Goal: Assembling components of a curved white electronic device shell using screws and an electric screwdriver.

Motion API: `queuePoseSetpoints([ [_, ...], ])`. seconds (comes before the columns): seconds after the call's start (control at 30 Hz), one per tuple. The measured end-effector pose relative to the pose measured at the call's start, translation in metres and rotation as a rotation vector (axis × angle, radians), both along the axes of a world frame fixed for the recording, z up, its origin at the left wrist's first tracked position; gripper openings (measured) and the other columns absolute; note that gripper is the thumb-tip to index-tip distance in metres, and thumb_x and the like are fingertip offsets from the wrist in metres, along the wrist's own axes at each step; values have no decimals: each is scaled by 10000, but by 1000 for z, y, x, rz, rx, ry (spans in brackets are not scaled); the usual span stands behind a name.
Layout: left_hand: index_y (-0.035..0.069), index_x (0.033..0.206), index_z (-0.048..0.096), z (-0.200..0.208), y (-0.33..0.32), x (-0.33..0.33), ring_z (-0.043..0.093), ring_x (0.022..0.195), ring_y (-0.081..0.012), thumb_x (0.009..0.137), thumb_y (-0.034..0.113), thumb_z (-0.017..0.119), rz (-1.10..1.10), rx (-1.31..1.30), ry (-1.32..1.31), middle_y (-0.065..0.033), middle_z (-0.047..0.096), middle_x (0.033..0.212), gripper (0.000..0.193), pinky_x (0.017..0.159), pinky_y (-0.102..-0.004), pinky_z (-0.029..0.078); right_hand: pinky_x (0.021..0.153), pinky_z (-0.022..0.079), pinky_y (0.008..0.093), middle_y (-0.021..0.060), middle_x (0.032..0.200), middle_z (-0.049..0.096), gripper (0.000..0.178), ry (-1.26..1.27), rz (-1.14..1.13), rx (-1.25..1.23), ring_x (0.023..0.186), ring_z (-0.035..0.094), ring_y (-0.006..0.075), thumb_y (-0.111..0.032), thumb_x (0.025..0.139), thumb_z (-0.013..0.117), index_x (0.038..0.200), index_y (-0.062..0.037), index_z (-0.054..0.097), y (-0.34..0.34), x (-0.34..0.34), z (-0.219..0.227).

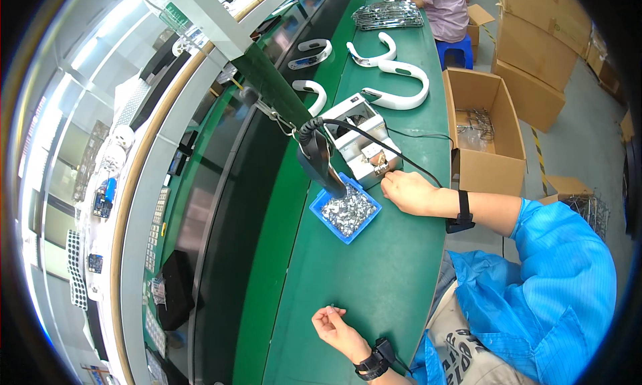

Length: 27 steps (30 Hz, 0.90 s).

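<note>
My right hand (409, 192) is at the front corner of a white box-shaped machine (364, 141) with brass-coloured parts on its face. Its fingers are closed together at the machine, and whatever they pinch is hidden. Lower down, my left hand (338, 331) hovers over the green bench (364, 271) with thumb and fingertips pressed together. A tiny dark thing shows at those fingertips, too small to name. Between the hands, against the machine, a blue tray (347, 238) holds many small silvery metal parts (348, 210). A black handheld electric screwdriver (319, 161) hangs over the tray on a coiled cord.
White U-shaped devices (408, 101) lie along the bench beyond the machine, near a stack of wire racks (388, 15). A green post (274, 84) rises at the left beside a dark conveyor belt (221, 251). Right of the bench stands an open cardboard box (488, 167); a co-worker (445, 10) sits farther off.
</note>
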<state>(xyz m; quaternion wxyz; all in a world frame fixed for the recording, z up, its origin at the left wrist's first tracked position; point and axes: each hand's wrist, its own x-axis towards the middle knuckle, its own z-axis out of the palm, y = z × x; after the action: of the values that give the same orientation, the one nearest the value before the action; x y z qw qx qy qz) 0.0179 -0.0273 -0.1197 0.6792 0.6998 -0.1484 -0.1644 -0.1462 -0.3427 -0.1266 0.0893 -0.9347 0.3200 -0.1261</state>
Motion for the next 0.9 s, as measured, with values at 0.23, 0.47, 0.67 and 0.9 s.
queuePoseSetpoints([
  [0.23,51,1035,578,-1,-1,0,559,801,-110,1115,110,580,1,-3,-1,-21,605,879,100,767,-272,479,940,559,435,202,1113,608,244,92,30,22,1071,630,372,-11,849,619,1086,34,582,7,-12,4],
  [0.47,53,1034,579,-1,0,1,562,795,-109,1116,116,582,-3,19,-28,-18,608,872,104,768,-271,480,958,553,441,183,1074,596,196,113,47,-34,1086,633,348,-36,891,612,1076,13,572,14,-15,12],
  [0.67,34,1035,577,-2,-2,-1,583,836,-129,1095,71,584,-16,8,-16,-46,611,918,71,799,-288,494,952,570,448,190,1094,622,185,205,110,-17,1088,647,352,-81,941,585,1104,5,570,12,-12,25],
  [0.9,-12,1022,602,46,-82,-16,669,1050,-385,990,8,661,-495,205,-860,-219,698,1274,70,967,-461,528,943,567,433,192,1123,623,255,-43,66,112,1072,664,341,54,881,614,1124,16,545,11,-21,7],
])
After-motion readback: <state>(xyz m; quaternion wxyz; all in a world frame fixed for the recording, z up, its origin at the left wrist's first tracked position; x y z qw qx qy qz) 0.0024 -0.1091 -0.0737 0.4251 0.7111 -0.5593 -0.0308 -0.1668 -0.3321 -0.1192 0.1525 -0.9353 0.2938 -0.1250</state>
